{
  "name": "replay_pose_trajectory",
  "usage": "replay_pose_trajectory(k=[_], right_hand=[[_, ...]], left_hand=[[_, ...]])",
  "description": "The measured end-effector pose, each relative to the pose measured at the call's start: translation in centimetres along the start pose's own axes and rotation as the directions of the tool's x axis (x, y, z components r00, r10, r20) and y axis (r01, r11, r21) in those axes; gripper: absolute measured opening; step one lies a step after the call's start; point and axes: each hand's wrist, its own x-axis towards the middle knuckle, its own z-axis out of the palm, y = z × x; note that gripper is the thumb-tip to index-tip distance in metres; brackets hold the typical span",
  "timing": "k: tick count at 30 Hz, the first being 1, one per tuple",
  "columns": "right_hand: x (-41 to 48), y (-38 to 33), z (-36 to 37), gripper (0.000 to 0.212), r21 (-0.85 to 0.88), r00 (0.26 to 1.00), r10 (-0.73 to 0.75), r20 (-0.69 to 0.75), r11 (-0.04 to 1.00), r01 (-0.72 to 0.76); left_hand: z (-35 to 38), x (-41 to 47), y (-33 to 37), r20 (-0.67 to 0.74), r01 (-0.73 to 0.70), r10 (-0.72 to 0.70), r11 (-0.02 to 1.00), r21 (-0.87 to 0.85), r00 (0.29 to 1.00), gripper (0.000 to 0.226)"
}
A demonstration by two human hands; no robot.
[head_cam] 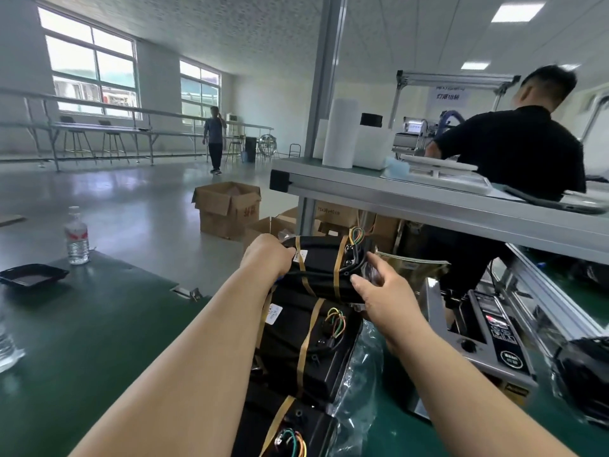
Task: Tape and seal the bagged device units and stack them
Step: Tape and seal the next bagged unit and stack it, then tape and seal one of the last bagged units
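Watching from my end: the big dark green matted worktable (pixel 99 324) fills the lower half, and a grey aluminium-framed bench (pixel 428 196) runs past its right side. A silver box-shaped machine with a black control panel (pixel 494 341) sits at the right, just beside the stack of black device units in clear plastic bags (pixel 296 351), each banded with brownish tape. An open brown cardboard box (pixel 227 209) stands on the floor beyond.

The topmost black bagged unit (pixel 321 268) rests on the stack's far end (coloured wires poke out at its right end). The left hand (pixel 267 255) has its fingers curled over the unit's left end, gripping it. The right hand (pixel 385 291) holds the right end, thumb on top, fingers wrapped round the near edge.

A clear plastic water bottle with a red label (pixel 76 237) stands upright at the table's far left edge.
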Motion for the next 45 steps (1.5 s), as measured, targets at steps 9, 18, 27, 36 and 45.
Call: replay_pose_trajectory(k=[9,18,27,36,45], right_hand=[[-1.3,0.0,-0.1,0.071,0.032,1.0,0.009,0.01,0.999,-0.01],[-2.2,0.1,-0.5,0.072,0.028,0.999,0.026,-0.044,0.999,-0.025],[-6.9,0.2,-5.4,0.041,0.248,0.982,0.023,-0.186,0.969,0.024],[-14.3,8.8,-19.5,0.022,0.411,0.862,0.173,-0.476,0.911,0.044],[-11.4,20.3,-31.4,0.048,0.603,0.674,0.545,-0.498,0.776,-0.182]], left_hand=[[-0.6,-0.6,0.7,-0.069,-0.022,0.03,0.993,0.117,0.997,0.037],[-0.3,-1.4,-0.1,-0.276,-0.069,0.06,0.997,-0.023,0.959,0.036],[-1.1,-7.3,3.7,-0.45,-0.397,0.245,0.873,-0.283,0.859,0.027],[15.8,-24.6,10.4,0.162,-0.376,0.591,0.677,-0.633,0.79,0.017],[34.7,-22.9,18.8,0.694,0.472,0.083,0.675,-0.567,0.715,0.025]])
